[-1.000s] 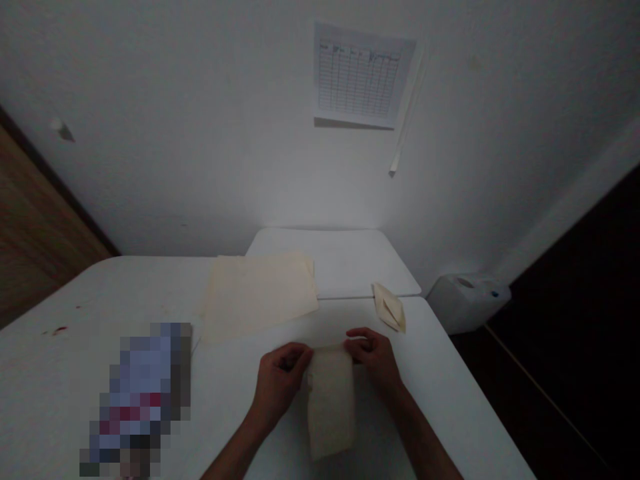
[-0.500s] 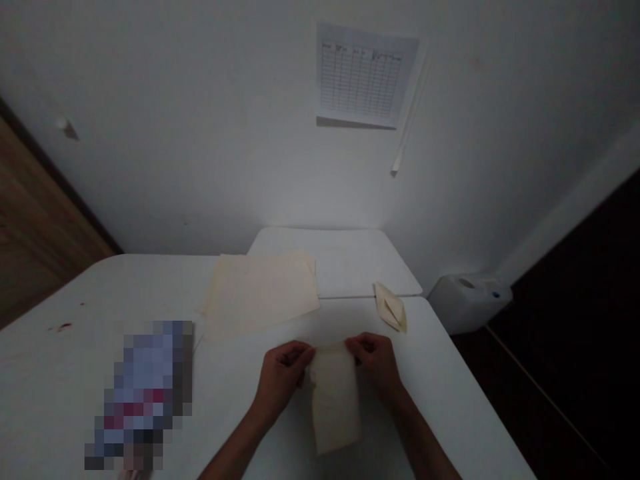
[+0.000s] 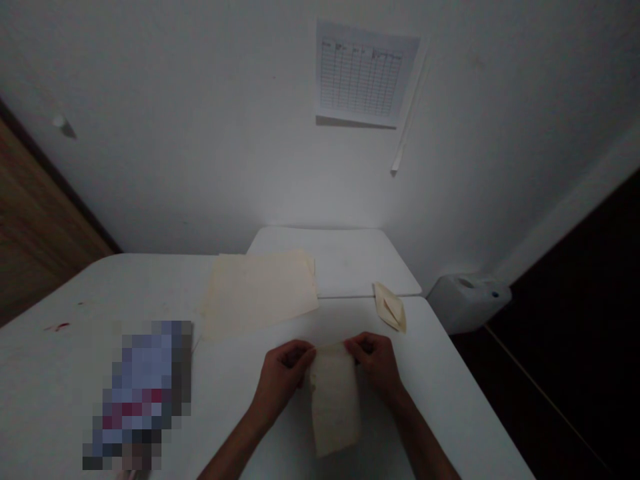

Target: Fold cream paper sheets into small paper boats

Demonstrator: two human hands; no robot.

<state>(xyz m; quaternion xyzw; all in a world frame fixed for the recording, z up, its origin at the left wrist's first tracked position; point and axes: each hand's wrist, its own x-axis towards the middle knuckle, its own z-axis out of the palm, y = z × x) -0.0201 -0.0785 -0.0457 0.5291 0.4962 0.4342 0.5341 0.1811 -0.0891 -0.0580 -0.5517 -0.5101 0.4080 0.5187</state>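
A strip of cream-coloured paper (image 3: 336,403) hangs from my two hands above the white table, its lower end towards me. My left hand (image 3: 287,367) pinches its upper left corner between thumb and finger. At the upper right corner, my right hand (image 3: 375,360) grips it the same way. The left edge of the strip looks uneven. Beyond my hands and to the left lie large cream paper sheets (image 3: 260,293). Past my right hand rests a small folded piece of cream paper (image 3: 390,307).
The white table (image 3: 235,380) meets a smaller white panel (image 3: 355,260) against the wall. A pixelated blue item (image 3: 143,380) is at the left. Beyond the table's right edge stands a white plastic container (image 3: 465,303). A printed table sheet (image 3: 363,77) hangs on the wall.
The lower end of the paper strip has swayed very slightly. Both hands keep their hold in the same place.
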